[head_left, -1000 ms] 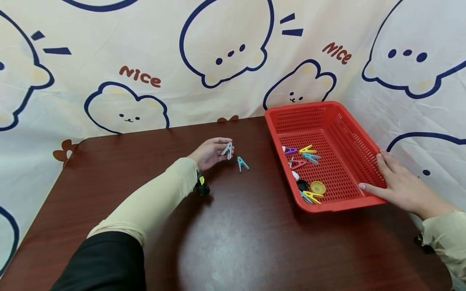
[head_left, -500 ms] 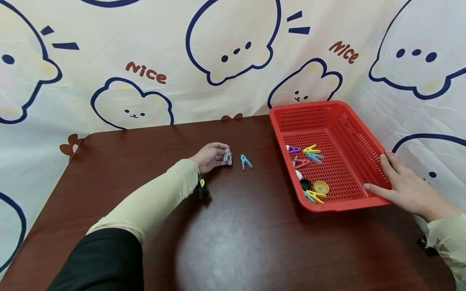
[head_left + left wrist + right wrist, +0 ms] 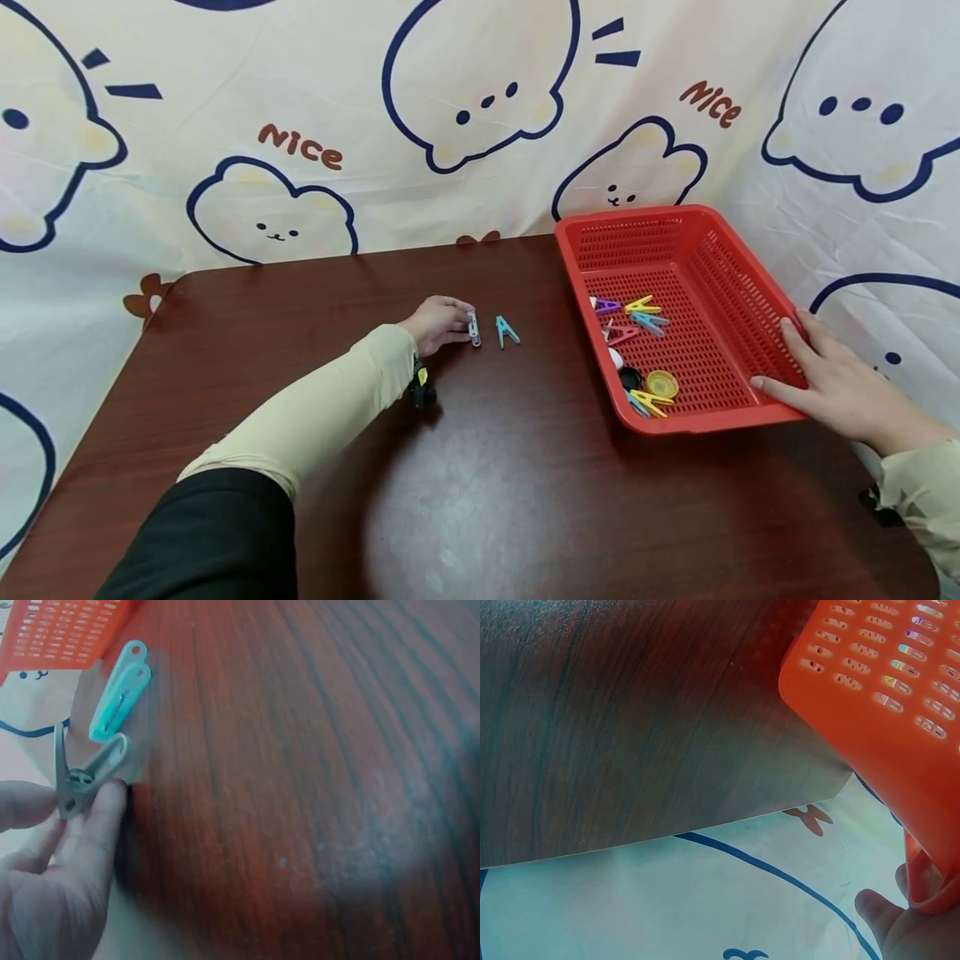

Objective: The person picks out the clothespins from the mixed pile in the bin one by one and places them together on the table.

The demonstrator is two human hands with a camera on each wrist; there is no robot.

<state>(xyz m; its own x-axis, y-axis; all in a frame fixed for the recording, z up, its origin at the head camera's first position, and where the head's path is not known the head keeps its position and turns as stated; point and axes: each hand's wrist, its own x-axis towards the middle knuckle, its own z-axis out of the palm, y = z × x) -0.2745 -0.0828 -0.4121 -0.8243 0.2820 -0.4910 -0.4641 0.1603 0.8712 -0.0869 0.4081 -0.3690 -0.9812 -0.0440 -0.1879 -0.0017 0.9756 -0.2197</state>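
My left hand (image 3: 437, 326) pinches a pale grey clothespin (image 3: 81, 780) between thumb and fingers, low over the table. In the left wrist view its two handles spread away from the fingertips. Just right of it, a light blue clothespin (image 3: 506, 331) stands on the wood with its legs apart. My right hand (image 3: 847, 387) grips the red plastic basket (image 3: 738, 275) at its near right corner, thumb over the rim. Inside the basket, along its left side, lie clothespins in purple, yellow, blue and pink, such as a yellow clothespin (image 3: 640, 305).
Also in the basket are a yellow round cap (image 3: 662, 384), a black round cap (image 3: 630, 378) and a white round piece (image 3: 616, 359). The dark brown table (image 3: 450, 500) ends at a printed cloth (image 3: 465, 200) at the back and right.
My left hand has turned and lowered the grey clothespin toward the table, beside the blue one. The right hand stays on the basket; the head view has shifted slightly.
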